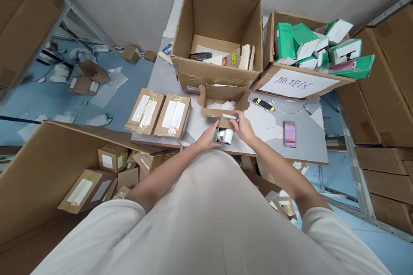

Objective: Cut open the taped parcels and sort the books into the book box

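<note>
At the table's front edge my left hand is closed on the left side of a small white-and-green box. Its top is open, and a round, silvery-white thing shows inside; its kind is not clear. My right hand pinches the raised flap of that box, brown on its inner face with a pale green edge. Just behind both hands stands an open shallow carton with crumpled white paper in it.
Two taped parcels lie left on the table. Behind stand a tall carton with books and a carton of green boxes. A box cutter and a blurred pink item lie right. A large parcel bin stands lower left.
</note>
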Demonstrator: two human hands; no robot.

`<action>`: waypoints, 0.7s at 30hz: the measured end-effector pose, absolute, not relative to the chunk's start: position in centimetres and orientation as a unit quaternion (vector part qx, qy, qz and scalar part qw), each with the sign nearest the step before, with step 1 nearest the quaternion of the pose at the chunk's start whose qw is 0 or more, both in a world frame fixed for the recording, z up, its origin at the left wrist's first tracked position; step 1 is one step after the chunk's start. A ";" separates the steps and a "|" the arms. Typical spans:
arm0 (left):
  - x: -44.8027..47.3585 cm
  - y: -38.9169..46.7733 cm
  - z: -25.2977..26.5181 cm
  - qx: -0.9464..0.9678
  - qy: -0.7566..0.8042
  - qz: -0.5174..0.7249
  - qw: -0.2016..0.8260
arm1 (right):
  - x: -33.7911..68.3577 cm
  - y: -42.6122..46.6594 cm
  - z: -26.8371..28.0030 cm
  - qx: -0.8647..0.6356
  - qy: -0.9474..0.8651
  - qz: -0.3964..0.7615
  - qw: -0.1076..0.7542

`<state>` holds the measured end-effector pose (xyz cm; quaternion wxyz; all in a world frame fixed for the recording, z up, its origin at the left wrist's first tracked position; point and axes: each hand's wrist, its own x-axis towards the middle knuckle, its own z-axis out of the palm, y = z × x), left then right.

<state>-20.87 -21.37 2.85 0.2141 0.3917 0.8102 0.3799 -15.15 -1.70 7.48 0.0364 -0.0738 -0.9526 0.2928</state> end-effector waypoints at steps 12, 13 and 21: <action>-21.9 -21.0 2.8 0.436 0.828 0.304 0.176 | -11.3 -1.1 10.0 0.297 -0.949 0.098 -0.036; -22.0 -20.9 2.9 0.437 0.831 0.297 0.173 | -11.2 -0.6 10.2 0.288 -0.952 0.095 -0.039; -22.1 -20.8 2.9 0.416 0.838 0.307 0.174 | -10.9 -0.4 9.3 0.169 -0.981 0.088 -0.035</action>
